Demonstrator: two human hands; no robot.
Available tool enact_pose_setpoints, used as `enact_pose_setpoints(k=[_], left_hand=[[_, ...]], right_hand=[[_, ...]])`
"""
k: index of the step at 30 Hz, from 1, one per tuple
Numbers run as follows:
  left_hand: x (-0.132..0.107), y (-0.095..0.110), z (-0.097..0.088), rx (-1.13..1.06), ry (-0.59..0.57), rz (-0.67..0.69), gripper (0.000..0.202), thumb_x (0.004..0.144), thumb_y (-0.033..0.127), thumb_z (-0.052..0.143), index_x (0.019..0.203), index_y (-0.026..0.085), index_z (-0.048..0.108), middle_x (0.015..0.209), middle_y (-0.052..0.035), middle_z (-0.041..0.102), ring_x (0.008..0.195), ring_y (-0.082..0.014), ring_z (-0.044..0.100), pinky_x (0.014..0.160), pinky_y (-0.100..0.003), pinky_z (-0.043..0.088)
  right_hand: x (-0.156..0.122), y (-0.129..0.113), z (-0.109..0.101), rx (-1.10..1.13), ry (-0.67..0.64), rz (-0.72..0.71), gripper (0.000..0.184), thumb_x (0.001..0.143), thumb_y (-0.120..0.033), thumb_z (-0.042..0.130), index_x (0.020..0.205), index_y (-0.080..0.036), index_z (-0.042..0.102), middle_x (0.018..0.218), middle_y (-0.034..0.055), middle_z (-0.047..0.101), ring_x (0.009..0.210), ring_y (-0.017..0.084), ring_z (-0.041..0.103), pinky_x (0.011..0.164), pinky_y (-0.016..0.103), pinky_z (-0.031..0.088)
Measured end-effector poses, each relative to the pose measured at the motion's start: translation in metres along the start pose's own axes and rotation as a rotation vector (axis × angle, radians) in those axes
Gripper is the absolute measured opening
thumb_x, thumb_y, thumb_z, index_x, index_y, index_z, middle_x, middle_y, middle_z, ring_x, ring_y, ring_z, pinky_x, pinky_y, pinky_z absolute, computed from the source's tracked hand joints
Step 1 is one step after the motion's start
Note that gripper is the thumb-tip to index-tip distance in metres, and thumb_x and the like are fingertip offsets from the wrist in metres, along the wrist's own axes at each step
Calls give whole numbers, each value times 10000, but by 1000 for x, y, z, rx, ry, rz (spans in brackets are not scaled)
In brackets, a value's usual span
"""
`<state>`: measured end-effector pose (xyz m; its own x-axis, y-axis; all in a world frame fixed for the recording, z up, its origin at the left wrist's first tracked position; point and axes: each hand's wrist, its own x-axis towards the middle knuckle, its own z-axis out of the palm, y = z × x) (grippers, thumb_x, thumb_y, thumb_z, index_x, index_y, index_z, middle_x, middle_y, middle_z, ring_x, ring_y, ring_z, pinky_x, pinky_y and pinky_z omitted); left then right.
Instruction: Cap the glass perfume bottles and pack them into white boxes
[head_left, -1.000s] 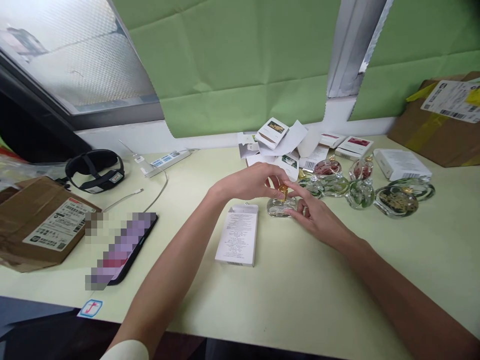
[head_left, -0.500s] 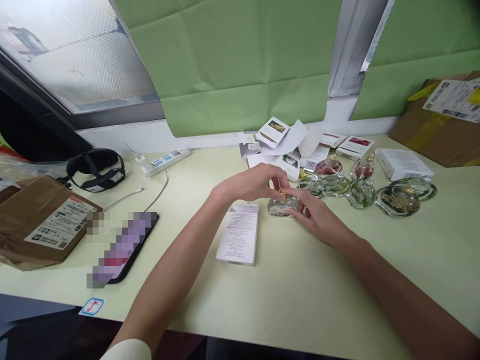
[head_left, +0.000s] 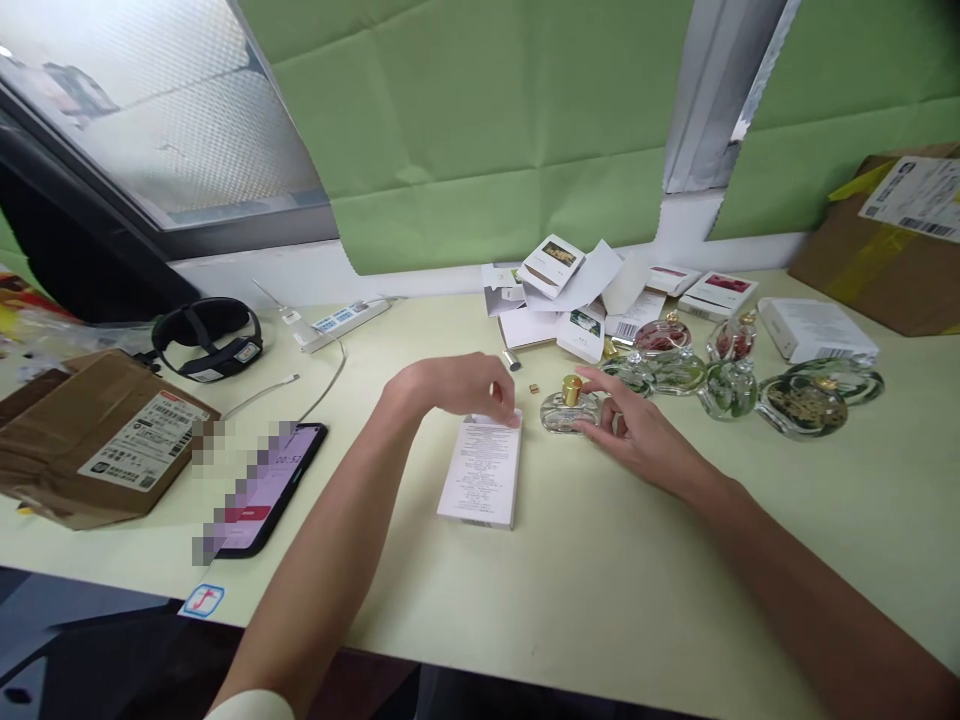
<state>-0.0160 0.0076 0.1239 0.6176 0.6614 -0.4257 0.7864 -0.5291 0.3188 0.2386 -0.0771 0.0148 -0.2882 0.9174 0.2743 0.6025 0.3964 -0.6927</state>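
A squat clear glass perfume bottle with a gold cap stands on the table. My right hand holds it from the right, thumb at the glass and forefinger beside the cap. Over the far end of a white printed carton, my left hand is closed with curled fingers, the tips at the carton's edge. What those fingers hold, if anything, is hidden. Between carton and bottle lies a tiny gold piece; a small silver tube-like piece is behind it.
Several glass bottles with coloured contents stand at the right. Opened cartons are piled by the wall. On the left are a phone, a brown box, a headset and a power strip. Another brown box is far right.
My left hand has left the bottle's gold top and moved left to the carton's far end. The gold cap and the small gold and silver pieces now show. My right hand stays at the bottle.
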Motion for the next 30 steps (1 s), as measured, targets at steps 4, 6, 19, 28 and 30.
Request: enact_pose_setpoints(k=[4,6,19,28,30], left_hand=[[-17,-20,15,-44,15,-85,448,750,596,655,1064,282,711,1139,-59,641,984,-232,602,745,-279,438],[-23,-28,22,-50,-30,-118,431,767,591,635,1055,279,711,1144,-63,623,982,-234,596,763,-286,433],[-27,20,42,-80,688,203,215,900,445,617,936,255,711,1094,-78,417,1133,-242,422,998,-427,424],[17,25,72,-315,827,325,224,941,432,563,947,220,635,1146,-91,573,1059,-213,583,872,-365,516],[19,28,79,-315,905,342,205,926,424,591,970,225,613,1123,-90,600,1060,-216,588,877,-371,508]], right_hand=[[3,-1,2,71,11,96,634,917,-484,564,1488,-315,346,1161,82,639,611,142,567,614,344,515],[4,-2,5,64,-13,113,532,925,-520,532,1386,-262,481,1027,73,658,626,162,578,614,350,509],[19,-40,-76,97,312,135,447,789,-579,693,1072,-234,666,761,24,647,563,147,559,475,289,455],[43,-76,-131,140,129,-36,392,835,-502,686,1110,-225,649,697,-24,642,512,74,598,382,154,355],[46,-75,-125,138,78,-62,389,823,-491,700,1111,-234,658,831,-2,667,551,74,615,399,159,388]])
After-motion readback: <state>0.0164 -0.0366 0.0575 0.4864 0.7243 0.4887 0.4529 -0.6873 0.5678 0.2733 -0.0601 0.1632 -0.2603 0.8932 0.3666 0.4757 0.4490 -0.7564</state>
